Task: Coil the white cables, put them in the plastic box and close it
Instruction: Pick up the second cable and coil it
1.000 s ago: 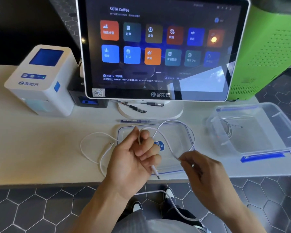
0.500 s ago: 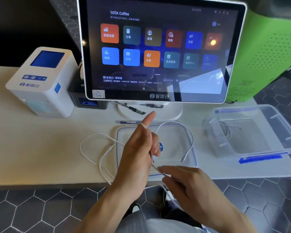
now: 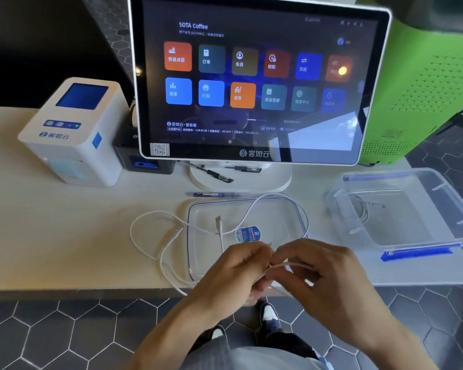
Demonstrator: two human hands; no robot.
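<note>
Grip: both hands pinch one white cable (image 3: 292, 265) between them, fingers curled round it, above the tabletop's (image 3: 51, 249) near edge.
Left hand (image 3: 233, 273): closed on the cable; a plug end sticks up behind its knuckles.
Right hand (image 3: 324, 271): thumb and fingers close on the same strand.
Cable run: loops back over the clear lid (image 3: 198, 236), lying flat near the middle of the near edge.
Second cable (image 3: 145, 222): loose loop left of the lid.
Plastic box (image 3: 439, 209): open, toward the right edge, a coiled cable inside.
Behind: touchscreen (image 3: 251, 81), white printer (image 3: 75, 134), pens (image 3: 211, 194).
</note>
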